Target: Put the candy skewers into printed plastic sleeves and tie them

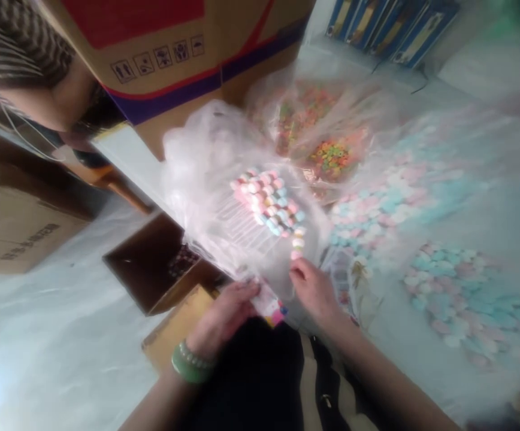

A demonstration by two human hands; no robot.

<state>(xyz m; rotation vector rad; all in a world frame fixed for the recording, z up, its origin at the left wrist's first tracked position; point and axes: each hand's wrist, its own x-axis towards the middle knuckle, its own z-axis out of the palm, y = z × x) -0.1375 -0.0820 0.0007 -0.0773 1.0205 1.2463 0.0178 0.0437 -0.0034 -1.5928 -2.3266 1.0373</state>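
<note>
My left hand, wearing a green bangle and a beaded bracelet, is closed on the edge of a small printed packet with pink, yellow and blue patches. Between the fingers of my right hand is the lower end of a stick of pastel pieces, stacked pink, white and yellowish. Just beyond it, a cluster of similar pink, white and blue pieces lies in rows on a clear plastic bag, with thin pale sticks pointing toward me. Blur hides finer detail.
Behind the bag stands a large cardboard box. Bags of small orange and green rings lie at the back. Loose pastel pieces spread across the right. An open brown box sits at left, near another person's arm.
</note>
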